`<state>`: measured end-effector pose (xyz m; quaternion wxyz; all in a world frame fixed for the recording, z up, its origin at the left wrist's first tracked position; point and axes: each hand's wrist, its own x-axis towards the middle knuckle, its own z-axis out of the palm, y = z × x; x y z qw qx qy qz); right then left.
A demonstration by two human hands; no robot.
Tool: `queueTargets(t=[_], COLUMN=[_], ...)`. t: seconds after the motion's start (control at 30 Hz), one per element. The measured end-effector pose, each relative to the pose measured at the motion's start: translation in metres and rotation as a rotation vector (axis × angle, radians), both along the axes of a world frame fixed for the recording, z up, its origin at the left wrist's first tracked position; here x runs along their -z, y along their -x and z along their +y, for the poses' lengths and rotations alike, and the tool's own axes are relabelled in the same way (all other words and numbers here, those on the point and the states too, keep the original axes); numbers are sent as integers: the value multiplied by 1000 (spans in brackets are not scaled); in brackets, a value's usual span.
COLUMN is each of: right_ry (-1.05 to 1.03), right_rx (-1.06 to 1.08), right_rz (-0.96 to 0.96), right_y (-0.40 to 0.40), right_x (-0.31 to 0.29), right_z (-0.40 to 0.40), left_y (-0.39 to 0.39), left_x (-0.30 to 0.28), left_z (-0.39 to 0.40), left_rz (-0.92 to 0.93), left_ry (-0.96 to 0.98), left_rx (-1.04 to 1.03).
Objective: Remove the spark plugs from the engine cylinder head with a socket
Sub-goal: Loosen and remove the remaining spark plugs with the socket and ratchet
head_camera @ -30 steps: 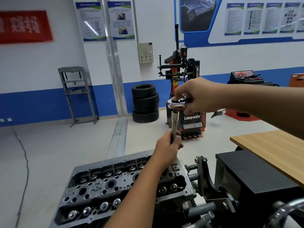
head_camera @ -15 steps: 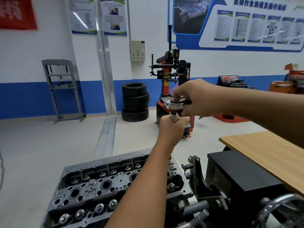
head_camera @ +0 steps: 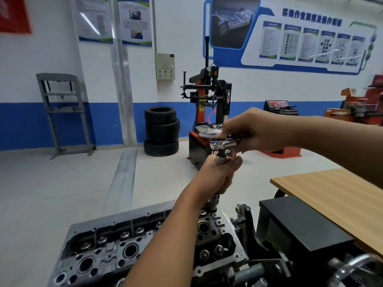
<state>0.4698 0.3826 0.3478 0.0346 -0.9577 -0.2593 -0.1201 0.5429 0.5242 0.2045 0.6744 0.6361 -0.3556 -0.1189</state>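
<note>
At the left, the cylinder head (head_camera: 145, 243) lies low in front of you, and your left hand (head_camera: 219, 175) is wrapped around the socket extension (head_camera: 214, 200), which stands nearly upright with its lower end in a plug well at the far right end of the head. Directly above, your right hand (head_camera: 255, 131) grips the ratchet (head_camera: 222, 144) seated on the extension's top, so I judge the coming pull runs straight up that axis; no spark plug shows
</note>
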Motion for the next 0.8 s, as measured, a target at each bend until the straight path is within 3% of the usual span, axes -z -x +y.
queueTargets(t=[0.2, 0.4, 0.57, 0.8], right_ry=[93, -56, -19, 27], right_rx=[-52, 227, 305, 235], right_rz=[-168, -177, -205, -179], right_y=[8, 28, 33, 31], right_x=[15, 29, 36, 23], right_z=[-5, 6, 25, 18], left_y=[3, 12, 27, 29], left_x=[-1, -2, 2, -6], left_z=[-2, -24, -37, -27], left_rz=[-43, -25, -70, -75], left_ry=[-5, 35, 128, 60], left_rx=[-47, -284, -538, -395])
